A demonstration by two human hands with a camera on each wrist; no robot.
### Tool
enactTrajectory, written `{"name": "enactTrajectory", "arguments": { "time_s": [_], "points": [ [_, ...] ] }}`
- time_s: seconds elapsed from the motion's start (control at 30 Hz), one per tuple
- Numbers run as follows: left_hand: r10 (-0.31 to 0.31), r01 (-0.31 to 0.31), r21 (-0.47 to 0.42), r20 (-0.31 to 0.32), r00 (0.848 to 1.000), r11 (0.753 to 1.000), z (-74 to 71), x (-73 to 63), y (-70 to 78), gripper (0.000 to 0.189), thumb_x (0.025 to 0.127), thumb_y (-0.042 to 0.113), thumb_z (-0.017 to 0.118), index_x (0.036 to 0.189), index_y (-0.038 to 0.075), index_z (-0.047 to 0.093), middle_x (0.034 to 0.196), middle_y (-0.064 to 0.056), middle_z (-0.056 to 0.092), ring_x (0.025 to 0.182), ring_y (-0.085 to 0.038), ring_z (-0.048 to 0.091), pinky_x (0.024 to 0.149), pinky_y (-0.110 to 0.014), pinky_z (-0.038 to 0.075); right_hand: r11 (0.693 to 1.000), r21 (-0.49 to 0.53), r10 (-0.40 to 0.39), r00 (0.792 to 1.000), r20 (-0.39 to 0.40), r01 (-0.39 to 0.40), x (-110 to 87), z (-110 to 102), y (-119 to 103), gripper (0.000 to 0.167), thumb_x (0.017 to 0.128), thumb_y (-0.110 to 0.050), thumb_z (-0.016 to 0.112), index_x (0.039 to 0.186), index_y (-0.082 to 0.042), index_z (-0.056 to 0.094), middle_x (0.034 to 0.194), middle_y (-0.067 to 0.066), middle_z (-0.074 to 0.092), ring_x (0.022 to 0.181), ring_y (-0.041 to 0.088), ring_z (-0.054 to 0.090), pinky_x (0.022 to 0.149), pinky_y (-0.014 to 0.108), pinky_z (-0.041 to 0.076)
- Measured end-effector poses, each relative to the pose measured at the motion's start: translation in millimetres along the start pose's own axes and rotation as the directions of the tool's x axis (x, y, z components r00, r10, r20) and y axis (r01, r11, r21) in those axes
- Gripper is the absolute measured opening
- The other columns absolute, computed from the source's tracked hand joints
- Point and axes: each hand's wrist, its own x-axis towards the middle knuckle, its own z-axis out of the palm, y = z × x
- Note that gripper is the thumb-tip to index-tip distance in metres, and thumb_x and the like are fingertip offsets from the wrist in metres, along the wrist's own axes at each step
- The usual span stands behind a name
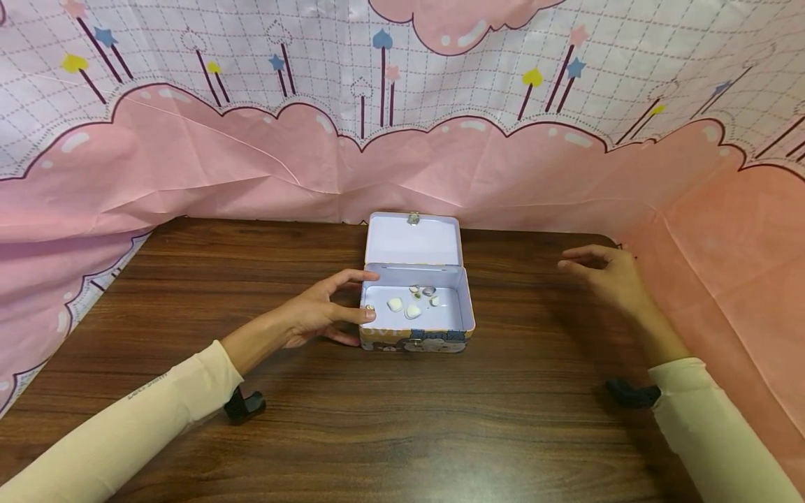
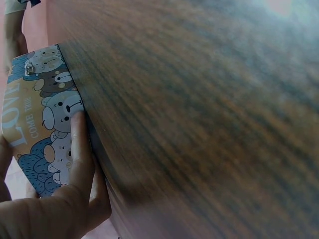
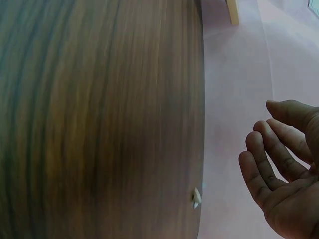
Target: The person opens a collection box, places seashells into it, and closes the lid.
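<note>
An opened tin box with a pale lilac inside stands near the middle of the table, its lid tipped back. My left hand grips the box's left side, with fingertips over the rim. In the left wrist view, a finger presses against the printed bears on the tin box. Several small seashells lie inside, white and greyish. Off to the right, my right hand hovers over the far right corner, fingers loosely bent and holding nothing. Below it, a small pale shell lies by the table edge.
The dark wood-grain table ends at a pink cloud-print cloth hanging behind it. More pink cloth hangs close along the right side. Black wrist mounts show under both forearms.
</note>
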Motion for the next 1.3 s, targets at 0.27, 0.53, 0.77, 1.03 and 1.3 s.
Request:
{"name": "enactTrajectory", "arguments": {
  "time_s": [0.27,0.53,0.77,1.03,1.3],
  "points": [
    [0.000,0.000,-0.003,-0.001,1.000,1.000,-0.6,-0.2,0.7,0.081,0.104,0.011,0.083,0.172,0.024,0.043,0.182,-0.019,0.018,0.146,-0.050,0.056,0.100,-0.062,0.070,0.996,-0.055,0.064,0.998,-0.001,-0.064,8.9,-12,27,0.046,0.107,-0.040,0.081,0.135,-0.004,0.081,0.142,0.023,0.075,0.116,0.000,0.057,0.084,0.014,0.046],
    [0.001,-0.001,-0.002,-0.003,1.000,1.000,0.0,-0.8,1.7,0.080,0.103,0.011,0.084,0.172,0.026,0.044,0.182,-0.018,0.018,0.148,-0.051,0.054,0.100,-0.063,0.070,0.988,-0.102,0.121,0.993,0.012,-0.119,13.9,-21,46,0.052,0.107,-0.041,0.080,0.138,0.000,0.078,0.142,0.028,0.074,0.108,0.009,0.061,0.072,0.011,0.048],
    [-0.003,0.003,0.004,-0.005,1.000,1.000,0.7,-0.1,0.9,0.081,0.104,0.012,0.083,0.173,0.023,0.042,0.183,-0.020,0.017,0.150,-0.052,0.053,0.101,-0.063,0.070,0.989,-0.019,0.148,0.987,0.061,-0.147,20.3,-22,64,0.052,0.105,-0.030,0.084,0.137,0.009,0.074,0.100,-0.016,0.082,0.081,-0.014,0.062,0.068,0.010,0.055],
    [-0.013,0.013,-0.005,-0.016,1.000,1.000,0.2,0.9,-0.3,0.079,0.103,0.011,0.084,0.170,0.028,0.046,0.181,-0.018,0.020,0.147,-0.051,0.056,0.100,-0.062,0.070,0.985,0.025,0.165,0.980,0.115,-0.169,26.5,-16,76,0.053,0.103,-0.020,0.084,0.138,0.017,0.068,0.095,-0.009,0.084,0.075,-0.003,0.069,0.065,0.021,0.061],
    [-0.014,0.014,0.000,-0.013,1.000,1.000,0.0,0.9,-0.2,0.081,0.103,0.012,0.084,0.172,0.025,0.043,0.182,-0.019,0.019,0.145,-0.051,0.057,0.100,-0.062,0.070,0.980,-0.037,0.200,0.973,0.118,-0.197,31.8,-13,84,0.054,0.102,-0.024,0.086,0.138,0.013,0.070,0.111,0.017,0.087,0.081,-0.014,0.061,0.070,0.009,0.052]
  ]
}}
